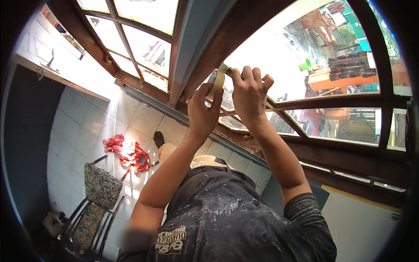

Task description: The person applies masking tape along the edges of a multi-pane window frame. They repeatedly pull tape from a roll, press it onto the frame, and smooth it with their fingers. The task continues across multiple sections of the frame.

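Beige tape roll (216, 83) gripped in my left hand (201, 114), right hand (249, 94) pinching its free end against window frame (305, 104); masking barely begun, I judge.

Looks like a room in a house getting repainted: tiled floor (87, 126), wooden window frames (349, 102), patterned chair (98, 192), paint-spattered shirt (227, 218).

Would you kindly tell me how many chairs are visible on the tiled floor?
1: a patterned chair at lower left, near the red cloth. Others may be hidden behind the person's body.
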Demonstrator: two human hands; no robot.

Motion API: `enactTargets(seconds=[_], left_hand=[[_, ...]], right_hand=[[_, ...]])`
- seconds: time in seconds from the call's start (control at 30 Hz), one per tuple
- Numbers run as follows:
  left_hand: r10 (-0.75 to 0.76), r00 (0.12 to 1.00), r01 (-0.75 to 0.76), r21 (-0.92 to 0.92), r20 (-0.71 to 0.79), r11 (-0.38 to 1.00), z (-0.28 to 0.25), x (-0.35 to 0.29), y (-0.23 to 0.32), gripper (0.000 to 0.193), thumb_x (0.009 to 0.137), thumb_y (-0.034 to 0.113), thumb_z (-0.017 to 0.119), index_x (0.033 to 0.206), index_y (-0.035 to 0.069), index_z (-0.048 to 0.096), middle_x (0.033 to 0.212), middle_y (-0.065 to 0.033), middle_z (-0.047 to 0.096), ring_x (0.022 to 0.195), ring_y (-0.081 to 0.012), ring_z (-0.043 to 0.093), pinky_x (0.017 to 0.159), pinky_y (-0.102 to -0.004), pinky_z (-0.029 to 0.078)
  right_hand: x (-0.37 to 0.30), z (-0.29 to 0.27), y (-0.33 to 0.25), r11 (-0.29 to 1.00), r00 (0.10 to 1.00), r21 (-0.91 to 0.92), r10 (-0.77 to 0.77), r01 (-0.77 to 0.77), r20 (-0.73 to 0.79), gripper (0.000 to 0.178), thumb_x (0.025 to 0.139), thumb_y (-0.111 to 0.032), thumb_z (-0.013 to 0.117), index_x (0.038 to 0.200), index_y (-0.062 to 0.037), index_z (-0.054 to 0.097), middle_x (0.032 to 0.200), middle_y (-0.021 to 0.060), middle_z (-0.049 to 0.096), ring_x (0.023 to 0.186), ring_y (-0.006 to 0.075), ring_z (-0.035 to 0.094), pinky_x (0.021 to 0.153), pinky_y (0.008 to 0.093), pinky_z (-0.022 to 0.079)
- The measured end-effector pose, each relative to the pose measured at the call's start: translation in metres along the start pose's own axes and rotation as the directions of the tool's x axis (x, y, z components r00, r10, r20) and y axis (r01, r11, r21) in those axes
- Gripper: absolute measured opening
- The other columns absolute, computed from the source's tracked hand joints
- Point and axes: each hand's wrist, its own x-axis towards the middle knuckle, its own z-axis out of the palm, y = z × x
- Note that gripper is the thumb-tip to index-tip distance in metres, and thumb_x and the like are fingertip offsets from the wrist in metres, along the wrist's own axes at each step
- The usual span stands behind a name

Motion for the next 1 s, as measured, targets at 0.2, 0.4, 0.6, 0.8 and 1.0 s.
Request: enactTargets(seconds=[0.2,0.4,0.6,0.8,1.0], left_hand=[[-0.029,1.0,0.029,-0.01,0.006,1.0,-0.001,0.0,0.004,0.021,0.101,0.016,0.077,0.102,-0.004,0.071,0.089,-0.021,0.075,0.08,-0.0385,0.074,0.076,-0.0457,0.055],[-0.023,1.0,0.023,0.003,0.009,1.0,0.001,-0.002,0.001,0.022,0.102,0.017,0.076,0.102,-0.004,0.07,0.089,-0.0202,0.075,0.08,-0.0373,0.073,0.076,-0.0452,0.054],[-0.047,0.999,0.048,-0.071,0.02,0.996,0.002,-0.002,0.006,0.02,0.102,0.015,0.075,0.102,-0.004,0.07,0.088,-0.0194,0.074,0.078,-0.0339,0.072,0.076,-0.0434,0.053],[-0.101,0.992,0.104,-0.038,0.08,0.994,-0.004,0.0,0.016,0.019,0.105,0.016,0.074,0.101,-0.003,0.07,0.083,-0.0111,0.072,0.071,-0.0181,0.062,0.069,-0.0351,0.049],[-0.153,0.978,0.158,-0.022,0.143,0.987,-0.025,0.001,0.052,0.015,0.108,0.015,0.071,0.101,0.002,0.074,0.077,0.0013,0.067,0.072,-0.0039,0.059,0.066,-0.0253,0.046]], right_hand=[[0.0,-0.004,0.001,1.0,1.0,0.013,0.007,-0.007,0.009,0.027,0.083,-0.007,0.07,0.11,-0.0085,0.076,0.103,0.0059,0.069,0.109,0.0261,0.063,0.099,0.0501,0.034],[-0.001,-0.007,0.002,0.999,1.0,0.03,0.014,-0.014,0.0,0.021,0.083,-0.007,0.069,0.103,-0.0097,0.073,0.097,0.0055,0.065,0.104,0.0255,0.062,0.097,0.0496,0.034],[-0.01,-0.021,0.008,0.995,0.997,0.091,0.044,-0.039,-0.058,0.017,0.083,-0.005,0.07,0.099,-0.0105,0.071,0.093,0.0048,0.061,0.1,0.0245,0.061,0.095,0.0487,0.032],[-0.042,-0.059,0.022,0.946,0.972,0.292,0.19,-0.144,-0.136,0.013,0.09,-0.004,0.072,0.101,-0.009,0.074,0.086,0.0031,0.059,0.092,0.0236,0.061,0.093,0.047,0.03],[-0.112,-0.058,0.029,0.833,0.93,0.494,0.347,-0.247,-0.119,0.012,0.092,-0.003,0.078,0.102,-0.0092,0.074,0.083,0.0024,0.059,0.086,0.0227,0.06,0.092,0.042,0.03]])
